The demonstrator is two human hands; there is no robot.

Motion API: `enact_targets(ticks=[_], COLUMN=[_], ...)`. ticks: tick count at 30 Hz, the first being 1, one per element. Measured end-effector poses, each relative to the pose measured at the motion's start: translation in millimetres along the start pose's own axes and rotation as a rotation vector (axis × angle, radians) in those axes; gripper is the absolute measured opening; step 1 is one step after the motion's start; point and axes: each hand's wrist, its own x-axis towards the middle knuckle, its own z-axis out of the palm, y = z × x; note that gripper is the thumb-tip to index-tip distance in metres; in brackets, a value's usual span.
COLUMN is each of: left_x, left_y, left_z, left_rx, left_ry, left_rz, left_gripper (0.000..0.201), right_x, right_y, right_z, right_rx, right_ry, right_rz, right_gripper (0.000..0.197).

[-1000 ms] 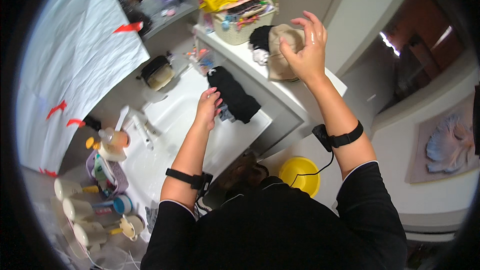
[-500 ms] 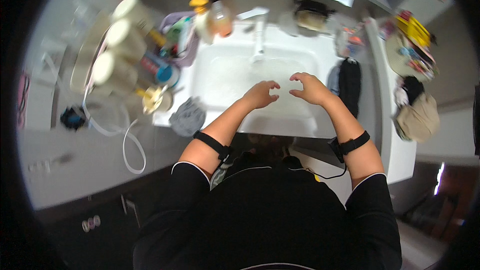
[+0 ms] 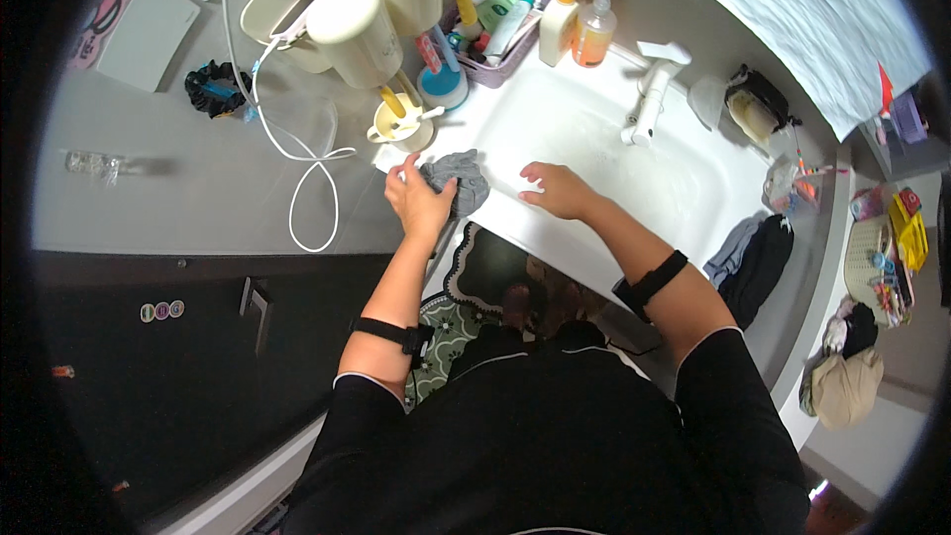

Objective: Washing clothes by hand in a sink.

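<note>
At the left front corner of the sink lies a crumpled grey cloth (image 3: 466,176). My left hand (image 3: 420,203) is at its left side, fingers spread and the thumb over the cloth's edge; the hand has not closed round it. Over the near rim of the white sink (image 3: 515,206), my right hand (image 3: 562,191) hangs with fingers apart and nothing in them. A white faucet (image 3: 649,104) stands at the sink's far side, above shallow, cloudy-looking water (image 3: 619,154) in the basin.
Behind the cloth stand a cream cup (image 3: 404,131) and a blue-lidded round container (image 3: 443,87). A purple basket (image 3: 510,64), a yellow-topped pump bottle (image 3: 559,25) and an orange liquid bottle (image 3: 594,35) line the back left. Dark folded clothing (image 3: 758,267) lies right of the sink.
My view has turned left. My left hand has moved from over the basin to the grey cloth, and my right hand has shifted toward the sink's near left rim.
</note>
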Motion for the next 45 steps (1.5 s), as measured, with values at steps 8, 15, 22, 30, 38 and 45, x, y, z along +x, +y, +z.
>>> enact_targets(ticks=[8, 15, 22, 30, 38, 45], left_x=[-12, -15, -3, 22, 57, 75], left_y=[-37, 12, 58, 64, 60, 44], left_z=[23, 22, 75, 98, 120, 143], left_rx=[-0.994, -1.053, -1.108, -1.203, -1.001, -0.628], left_ry=[-0.273, -0.415, -0.407, -0.301, -0.083, -0.113], left_rz=[-0.345, -0.152, -0.172, -0.467, -0.490, -0.052], left_gripper=[0.061, 0.026, 0.007, 0.011, 0.013, 0.018], right_x=[53, 22, -40, -91, -124, -147], right_y=[-23, 26, 72, 138, 179, 203], right_z=[65, 36, -17, -47, -77, -82], right_rx=[0.513, 0.477, 0.706, 0.664, 0.881, 0.803], right_ry=[0.296, 0.285, 0.380, 0.748, 1.106, 1.125], right_rz=[0.037, 0.072, 0.340, 0.609, 0.812, 0.803], right_gripper=[0.059, 0.045, 0.047, 0.039, 0.037, 0.027])
